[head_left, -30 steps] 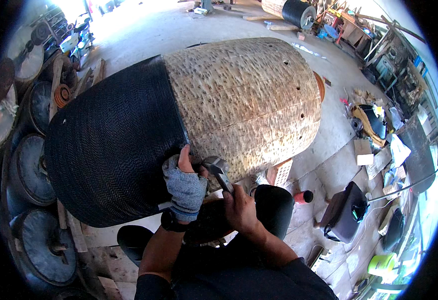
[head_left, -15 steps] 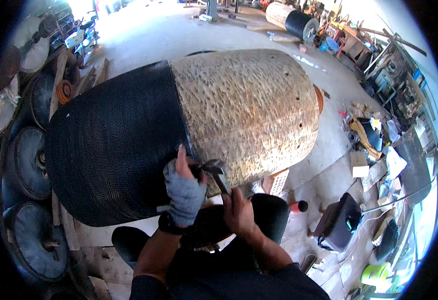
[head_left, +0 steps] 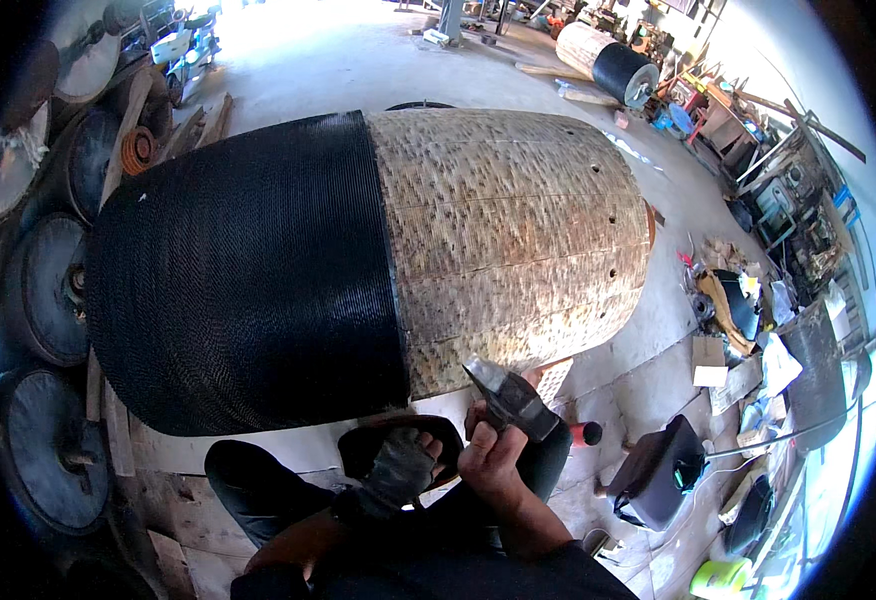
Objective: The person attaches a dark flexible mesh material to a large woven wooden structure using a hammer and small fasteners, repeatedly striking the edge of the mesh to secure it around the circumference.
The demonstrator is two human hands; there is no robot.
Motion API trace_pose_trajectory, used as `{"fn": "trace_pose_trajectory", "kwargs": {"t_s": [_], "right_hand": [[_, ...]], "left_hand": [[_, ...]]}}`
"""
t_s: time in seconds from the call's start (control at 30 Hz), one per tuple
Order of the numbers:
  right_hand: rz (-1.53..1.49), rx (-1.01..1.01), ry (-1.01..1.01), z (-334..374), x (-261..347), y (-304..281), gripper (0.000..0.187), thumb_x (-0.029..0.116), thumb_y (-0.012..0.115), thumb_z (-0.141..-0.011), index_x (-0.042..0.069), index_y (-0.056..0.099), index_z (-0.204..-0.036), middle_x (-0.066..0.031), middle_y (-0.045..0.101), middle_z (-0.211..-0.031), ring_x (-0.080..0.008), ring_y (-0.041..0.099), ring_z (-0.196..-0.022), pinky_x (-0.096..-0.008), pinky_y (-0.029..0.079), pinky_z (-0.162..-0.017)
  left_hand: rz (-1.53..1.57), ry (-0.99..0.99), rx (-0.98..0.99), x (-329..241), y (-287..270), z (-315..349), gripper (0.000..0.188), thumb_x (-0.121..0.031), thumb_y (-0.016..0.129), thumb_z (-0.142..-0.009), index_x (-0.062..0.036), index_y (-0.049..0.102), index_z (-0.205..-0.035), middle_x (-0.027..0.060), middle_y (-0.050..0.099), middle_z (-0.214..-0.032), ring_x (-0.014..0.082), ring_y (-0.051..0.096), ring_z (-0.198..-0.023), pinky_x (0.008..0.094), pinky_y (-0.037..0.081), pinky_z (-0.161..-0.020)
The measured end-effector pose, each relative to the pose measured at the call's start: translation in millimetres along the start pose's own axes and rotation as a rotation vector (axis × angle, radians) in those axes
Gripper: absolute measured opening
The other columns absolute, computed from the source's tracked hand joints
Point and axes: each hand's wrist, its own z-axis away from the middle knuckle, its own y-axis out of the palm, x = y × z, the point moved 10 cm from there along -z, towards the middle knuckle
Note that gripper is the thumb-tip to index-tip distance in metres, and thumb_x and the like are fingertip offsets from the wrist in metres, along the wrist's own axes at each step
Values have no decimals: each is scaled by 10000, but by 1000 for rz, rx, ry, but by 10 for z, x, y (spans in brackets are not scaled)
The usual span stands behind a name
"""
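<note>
A large barrel-shaped drum lies across the view in front of me. Its left part is wrapped in black ridged covering (head_left: 248, 270); its right part is bare, pitted wood (head_left: 508, 220) with a few dark holes. My right hand (head_left: 493, 462) is closed round a hammer (head_left: 513, 398), whose metal head is raised near the drum's lower edge. My left hand (head_left: 403, 468), in a grey glove with bare fingertips, is curled over a dark, shallow oval container (head_left: 360, 446) at my lap. What those fingers hold, if anything, is hidden.
Dark round discs (head_left: 53, 450) stand along the left side. A smaller, partly black roller (head_left: 626, 72) lies far right. On the right are a dark box-like case (head_left: 661, 470), a red cylinder (head_left: 586, 434), scattered scraps and a lime-green bucket (head_left: 721, 578).
My left hand has dropped from the edge of the black covering to the dark container. The right hand has drawn the hammer off the drum, down and right. The view has shifted slightly.
</note>
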Motion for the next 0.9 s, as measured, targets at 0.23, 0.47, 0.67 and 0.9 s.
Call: {"fn": "trace_pose_trajectory", "kwargs": {"t_s": [0.23, 0.47, 0.67, 0.9], "right_hand": [[169, 166, 134, -136, 206, 212, 142, 123, 503, -934, -14, 492, -971, -174, 548, -653, -276, 591, -595, -376, 456, -528], [369, 161, 23, -119, -47, 226, 183, 159, 480, -948, -23, 473, -938, -211, 599, -727, -366, 607, -620, -415, 464, -533], [88, 77, 38, 3, 220, 66, 103, 81, 485, -908, -10, 533, -895, -95, 575, -708, -179, 574, -636, -325, 464, -583], [405, 180, 87, -110, -110, 242, 99, 95, 503, -899, 0, 498, -928, -219, 580, -781, -372, 631, -728, -421, 481, -606]], "left_hand": [[-462, -35, 28, 32, 690, 302, 205, -208, 542, -875, -39, 658, -878, 161, 629, -853, 313, 617, -821, 456, 509, -695], [-488, -102, -59, -29, 383, 149, 193, -205, 519, -866, -54, 639, -869, 135, 582, -767, 284, 579, -689, 434, 488, -578], [-90, 71, 38, -45, 400, 135, 232, -208, 510, -890, -67, 644, -1017, 113, 624, -930, 274, 593, -880, 452, 479, -782], [-935, 9, -548, -269, -39, 105, 228, -209, 513, -915, -40, 623, -1019, 147, 616, -938, 315, 595, -900, 437, 490, -783]]}}
